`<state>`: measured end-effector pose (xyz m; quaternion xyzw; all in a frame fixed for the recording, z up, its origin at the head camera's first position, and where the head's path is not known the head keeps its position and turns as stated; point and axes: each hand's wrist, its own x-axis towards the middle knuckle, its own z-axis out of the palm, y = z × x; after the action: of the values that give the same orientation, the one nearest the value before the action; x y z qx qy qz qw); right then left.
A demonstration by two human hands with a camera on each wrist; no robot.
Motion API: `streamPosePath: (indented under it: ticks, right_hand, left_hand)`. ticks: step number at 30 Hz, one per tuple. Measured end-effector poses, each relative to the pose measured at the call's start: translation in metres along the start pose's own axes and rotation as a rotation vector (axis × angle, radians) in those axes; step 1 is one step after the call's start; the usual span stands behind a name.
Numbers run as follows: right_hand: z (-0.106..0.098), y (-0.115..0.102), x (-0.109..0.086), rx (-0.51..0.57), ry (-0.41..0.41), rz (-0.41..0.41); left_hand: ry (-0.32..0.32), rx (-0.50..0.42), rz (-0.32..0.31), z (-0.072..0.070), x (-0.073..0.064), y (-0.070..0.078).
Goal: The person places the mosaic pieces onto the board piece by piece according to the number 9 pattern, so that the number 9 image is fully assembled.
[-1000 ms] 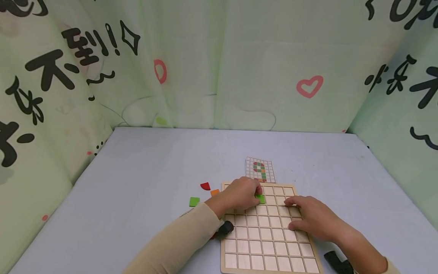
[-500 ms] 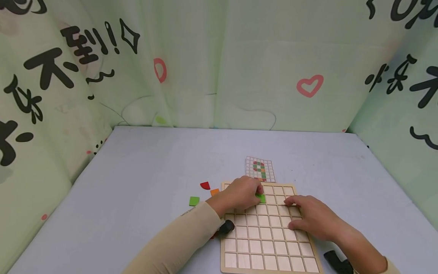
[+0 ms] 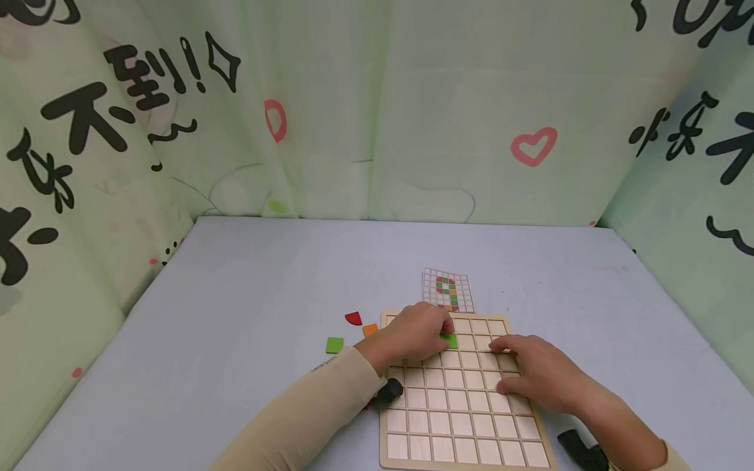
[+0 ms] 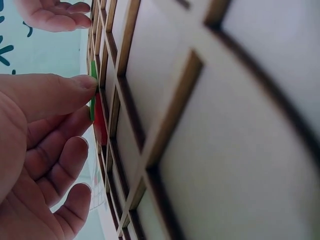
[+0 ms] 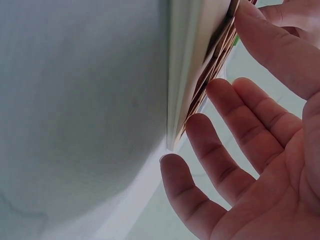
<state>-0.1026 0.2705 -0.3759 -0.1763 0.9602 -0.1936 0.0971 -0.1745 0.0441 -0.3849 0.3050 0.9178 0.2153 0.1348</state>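
Note:
My left hand (image 3: 415, 332) is over the far part of a wooden grid board (image 3: 465, 428), pinching a green square tile (image 3: 450, 341) between thumb and fingers. In the left wrist view the green tile (image 4: 93, 68) stands on edge at the grid, its middle covered by the thumb. A red piece (image 4: 100, 120) sits in the grid just beyond it. My right hand (image 3: 544, 373) rests at the board's right side, fingers spread and relaxed. The right wrist view shows its thumb (image 5: 255, 25) at the board's edge and nothing held.
Left of the board lie a red quarter-round piece (image 3: 353, 318), an orange piece (image 3: 370, 330) and a green square (image 3: 334, 345). A printed grid card (image 3: 448, 291) with a coloured pattern lies behind the board on the white table (image 3: 265, 281). Curtains (image 3: 377, 111) enclose the table's back and sides.

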Motion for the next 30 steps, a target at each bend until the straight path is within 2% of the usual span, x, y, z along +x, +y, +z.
streamPosePath:
  ticks: [14,23,30]
  right_hand:
    - [0.0001,0.0006,-0.0007,0.007,0.0,0.003]
    - [-0.0005,0.0005,0.0003,0.005,-0.008,0.011]
    - [-0.0003,0.0012,0.0009,0.004,-0.019,0.013]
  left_hand:
    - [-0.006,-0.029,0.042,-0.0008,-0.0006,-0.0012]
    - [-0.032,-0.094,0.053,-0.0022,-0.0019,-0.0051]
    - [-0.04,-0.109,0.071,-0.0004,-0.0026,-0.0088]
